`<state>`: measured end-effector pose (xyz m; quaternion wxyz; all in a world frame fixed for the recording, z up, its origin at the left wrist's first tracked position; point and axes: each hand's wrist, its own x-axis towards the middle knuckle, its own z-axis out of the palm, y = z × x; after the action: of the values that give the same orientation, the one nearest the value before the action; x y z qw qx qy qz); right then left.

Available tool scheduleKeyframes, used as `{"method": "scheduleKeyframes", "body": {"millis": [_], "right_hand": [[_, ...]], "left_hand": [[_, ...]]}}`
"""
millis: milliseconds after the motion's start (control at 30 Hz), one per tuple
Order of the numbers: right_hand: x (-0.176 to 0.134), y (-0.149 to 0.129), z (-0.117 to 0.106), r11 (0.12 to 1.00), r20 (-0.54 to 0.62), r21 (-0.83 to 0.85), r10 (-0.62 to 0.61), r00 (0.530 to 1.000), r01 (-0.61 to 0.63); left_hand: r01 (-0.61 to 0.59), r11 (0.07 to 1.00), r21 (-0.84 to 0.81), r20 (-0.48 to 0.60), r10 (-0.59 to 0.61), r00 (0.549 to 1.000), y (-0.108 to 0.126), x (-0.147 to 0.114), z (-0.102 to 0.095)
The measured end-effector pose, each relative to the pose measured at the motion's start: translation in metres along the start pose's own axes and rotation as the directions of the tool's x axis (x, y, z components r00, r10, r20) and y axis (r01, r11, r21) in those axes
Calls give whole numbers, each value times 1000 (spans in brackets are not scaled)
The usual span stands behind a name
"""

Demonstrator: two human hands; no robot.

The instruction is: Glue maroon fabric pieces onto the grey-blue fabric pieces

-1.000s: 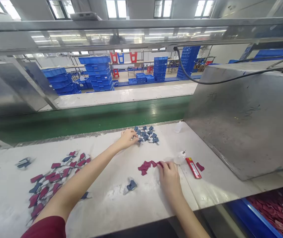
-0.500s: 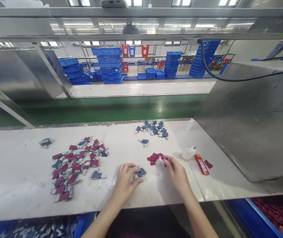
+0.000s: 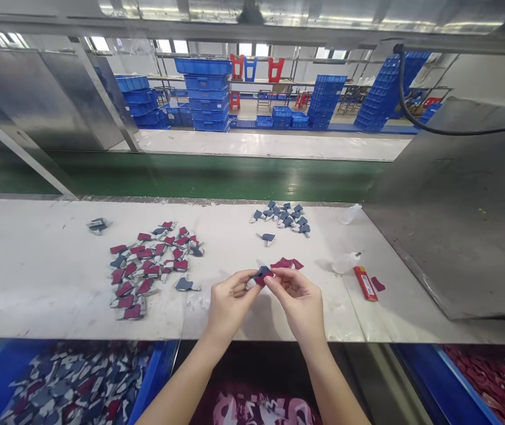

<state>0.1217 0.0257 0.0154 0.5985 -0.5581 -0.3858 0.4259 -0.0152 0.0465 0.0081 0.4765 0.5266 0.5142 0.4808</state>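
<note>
Between my two hands is a small blue-grey and white part with a maroon piece against its near side. My left hand pinches the part from the left. My right hand has thumb and fingers closed on the maroon piece at the right. Just behind my right hand lies a little heap of flat maroon pieces. A single blue-grey part rests left of my left hand. Farther left spreads a group of white parts with maroon faces.
Blue-grey parts cluster toward the table's back. On the right are a white squeeze bottle, a red box and a loose maroon piece. Blue bins sit below the front edge. A metal panel stands right.
My right hand has brought a maroon piece from the heap to the part in my left hand. Both hands are now together. The view has tilted down, showing more of the bins.
</note>
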Motion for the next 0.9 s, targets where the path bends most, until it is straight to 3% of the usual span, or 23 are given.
{"method": "scheduleKeyframes", "body": {"millis": [200, 267, 367, 467, 600, 733, 900], "right_hand": [[-5, -5, 4, 992, -33, -121, -51, 998, 47], [-8, -5, 4, 971, -59, -211, -126, 990, 111], [-10, -2, 5, 903, -64, -340, -302, 951, 264], [-10, 0, 5, 857, -43, -386, -386, 921, 341], [-8, 1, 6, 848, -39, -383, -412, 910, 367], [-10, 2, 6, 868, -45, -344, -396, 917, 358], [-7, -2, 0, 946, -30, -211, -257, 966, 245]], "left_hand": [[-91, 996, 17, 23, 91, 996, 1, -5, -7], [-108, 994, 33, 26, 107, 994, 1, -6, -7], [-67, 997, 28, 38, 66, 997, 2, -8, -8], [25, 999, -47, 57, -22, 998, 6, -10, -9], [114, 974, -194, 97, -96, 991, 12, -8, -7], [131, 954, -269, 36, -126, 991, 19, -7, -3], [119, 955, -273, 16, -119, 993, 25, -7, 0]]}}
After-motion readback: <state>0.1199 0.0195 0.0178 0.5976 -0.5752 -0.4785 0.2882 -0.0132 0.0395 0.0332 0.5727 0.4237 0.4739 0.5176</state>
